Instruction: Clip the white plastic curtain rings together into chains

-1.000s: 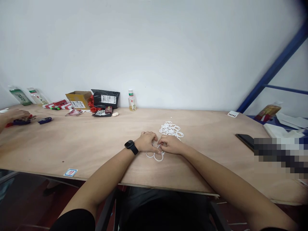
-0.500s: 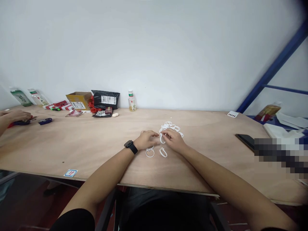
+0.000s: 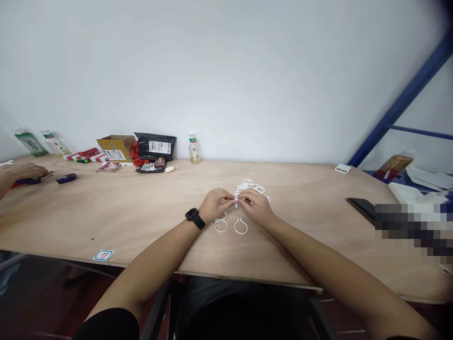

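Left hand [image 3: 215, 204] nearer, pinched ring [image 3: 236, 205] mostly hidden

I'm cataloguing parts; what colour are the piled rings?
White; the piled rings show best in the head view.

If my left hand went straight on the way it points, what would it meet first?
Your left hand would probably meet the white piece it seems to pinch, then your right hand; depth is unclear.

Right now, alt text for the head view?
The left hand and right hand pinch a small white piece between them over a wooden table. A pile of white rings lies just beyond; loose rings lie on the near side.
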The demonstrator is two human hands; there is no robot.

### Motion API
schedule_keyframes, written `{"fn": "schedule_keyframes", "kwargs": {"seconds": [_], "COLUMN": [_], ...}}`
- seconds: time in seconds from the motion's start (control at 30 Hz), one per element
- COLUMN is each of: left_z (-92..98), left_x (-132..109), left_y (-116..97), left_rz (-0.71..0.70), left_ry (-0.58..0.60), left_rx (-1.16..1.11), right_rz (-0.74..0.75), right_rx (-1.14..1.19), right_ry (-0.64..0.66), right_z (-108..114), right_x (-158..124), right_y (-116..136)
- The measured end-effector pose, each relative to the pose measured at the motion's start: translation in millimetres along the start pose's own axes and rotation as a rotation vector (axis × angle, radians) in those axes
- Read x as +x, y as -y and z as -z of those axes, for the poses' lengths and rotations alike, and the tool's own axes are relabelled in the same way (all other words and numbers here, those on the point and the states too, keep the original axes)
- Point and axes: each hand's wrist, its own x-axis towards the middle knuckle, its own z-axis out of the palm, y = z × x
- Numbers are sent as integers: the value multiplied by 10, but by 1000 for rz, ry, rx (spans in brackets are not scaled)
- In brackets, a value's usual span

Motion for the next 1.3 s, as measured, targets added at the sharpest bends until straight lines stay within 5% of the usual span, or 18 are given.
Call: {"fn": "schedule_keyframes", "kwargs": {"seconds": [0.53,0.83,1.13,1.3], "left_z": [40,66,198,194], "left_x": [-9,20,4,-26], "left_y": [-12,-66,117,215], "left_rz": [-101,-25,106,165], "left_ry": [94,127,329,456], "left_rx": [221,236,368,391], "right_rz": [58,-11,-13,-200], "right_rx": [-10,-11,-186,-345], "right_ry": [45,34,53,72], "right_z": [0,-2,62,124], "right_x": [-26,-14,17,27], "right_y": [59,64,-163,-334]}}
